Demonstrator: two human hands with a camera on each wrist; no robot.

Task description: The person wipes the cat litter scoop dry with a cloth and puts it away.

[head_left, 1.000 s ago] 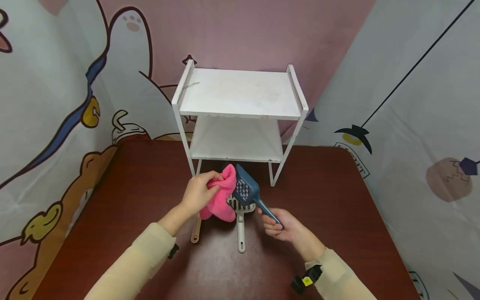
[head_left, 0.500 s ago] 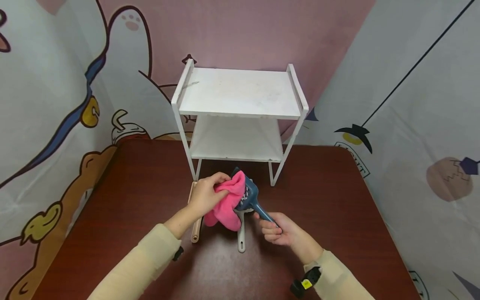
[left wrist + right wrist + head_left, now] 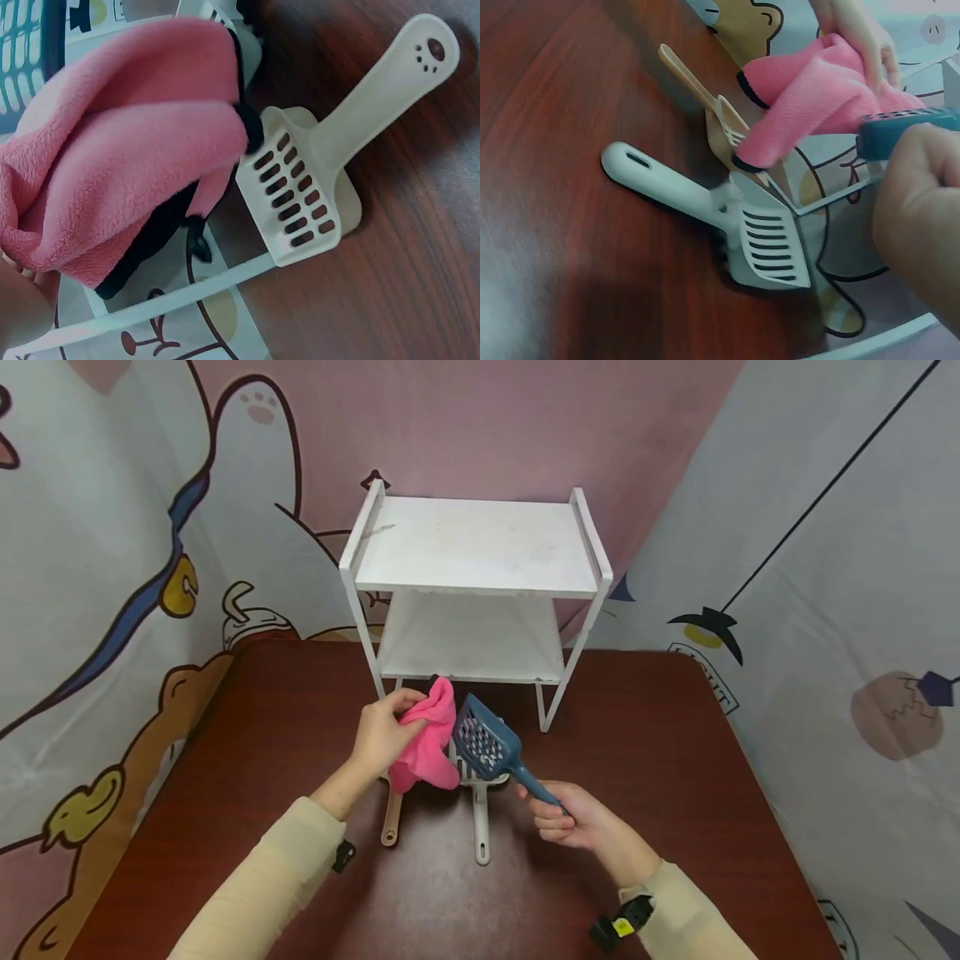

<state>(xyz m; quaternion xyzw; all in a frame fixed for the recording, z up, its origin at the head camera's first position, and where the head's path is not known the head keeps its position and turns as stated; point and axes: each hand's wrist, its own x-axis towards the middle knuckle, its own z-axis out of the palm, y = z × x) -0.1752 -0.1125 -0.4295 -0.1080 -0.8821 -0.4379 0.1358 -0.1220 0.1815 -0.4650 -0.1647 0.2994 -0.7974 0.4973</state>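
Fingers and thumb of my left hand pinch a bunched pink cloth with dark edging. My right hand grips the handle of a blue litter scoop, its slotted head raised and tilted just right of the cloth. A beige litter scoop lies on the table below the cloth; in the head view its handle shows and its head is mostly covered. Between the hands lies a pale grey litter scoop, its head partly behind the blue one in the head view.
A white two-tier shelf stands at the back of the dark red-brown table. Cartoon-printed fabric surrounds the table at the back and sides.
The pink cloth moved right across the blue scoop's head, then back left and up off it with my left hand. The right hand keeps its grip, shifting only slightly.
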